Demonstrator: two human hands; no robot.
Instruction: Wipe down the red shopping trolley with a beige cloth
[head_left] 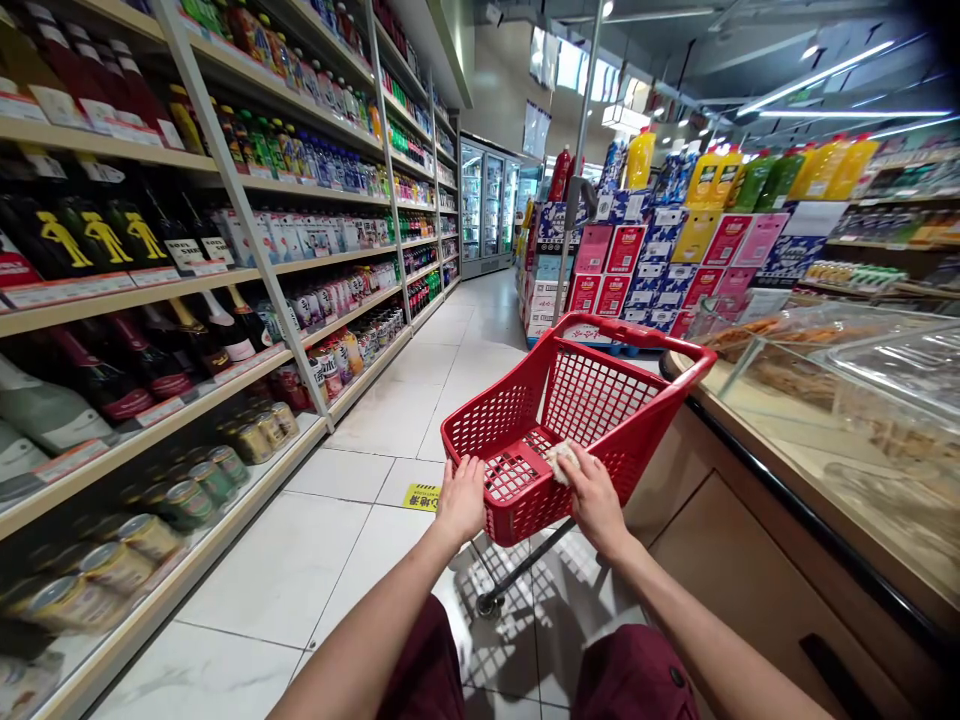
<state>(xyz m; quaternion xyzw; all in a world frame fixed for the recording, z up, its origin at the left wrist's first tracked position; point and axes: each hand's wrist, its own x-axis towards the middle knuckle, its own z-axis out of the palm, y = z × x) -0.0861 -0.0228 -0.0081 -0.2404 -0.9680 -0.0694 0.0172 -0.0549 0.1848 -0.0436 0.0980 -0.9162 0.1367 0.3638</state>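
Note:
A red plastic shopping cart stands in a shop aisle right in front of me, tilted to the right. My left hand is closed over the near rim of its basket. My right hand is also on the near rim and is closed on a small whitish cloth or wad of paper. The basket looks to hold nothing else. The cart's dark frame and a wheel show below the basket.
Shelves of bottles and cans line the left side. A counter with clear-lidded food bins runs along the right, touching the cart. Stacked boxes and fridges stand further down the white tiled aisle.

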